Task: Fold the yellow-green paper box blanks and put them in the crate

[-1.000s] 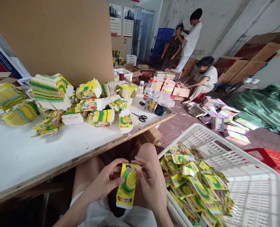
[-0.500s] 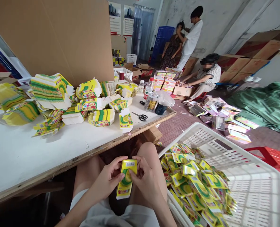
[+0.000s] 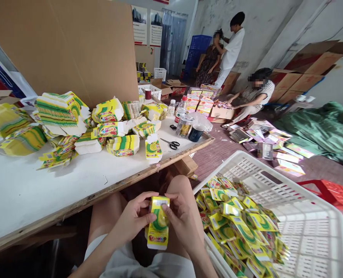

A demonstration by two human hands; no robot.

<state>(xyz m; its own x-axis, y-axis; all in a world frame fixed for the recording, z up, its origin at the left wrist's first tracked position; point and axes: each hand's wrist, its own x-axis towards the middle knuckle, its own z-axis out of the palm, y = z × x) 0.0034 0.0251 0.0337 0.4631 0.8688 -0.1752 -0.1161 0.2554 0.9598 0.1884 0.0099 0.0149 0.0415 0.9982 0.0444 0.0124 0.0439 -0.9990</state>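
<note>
Over my lap I hold a small yellow and green carton (image 3: 158, 227) upright between both hands. My left hand (image 3: 132, 218) grips its left side, thumb across the front. The fingers of my right hand (image 3: 181, 220) press on its top flap and right side. To my right stands a white plastic crate (image 3: 304, 216) holding several folded cartons (image 3: 238, 224) of the same print. On the white table (image 3: 23, 189) in front lie stacks of flat cartons (image 3: 58, 108).
Scissors (image 3: 171, 143), bottles and a dark cup (image 3: 195, 133) stand at the table's right end. A big cardboard sheet (image 3: 73, 42) leans behind the stacks. One person sits on the floor sorting packs, two stand at the back. A red crate (image 3: 333, 195) sits at right.
The carton's top flap has been folded down and closed. My fingers shifted up to press on the top, and the carton now stands squarer in my hands.
</note>
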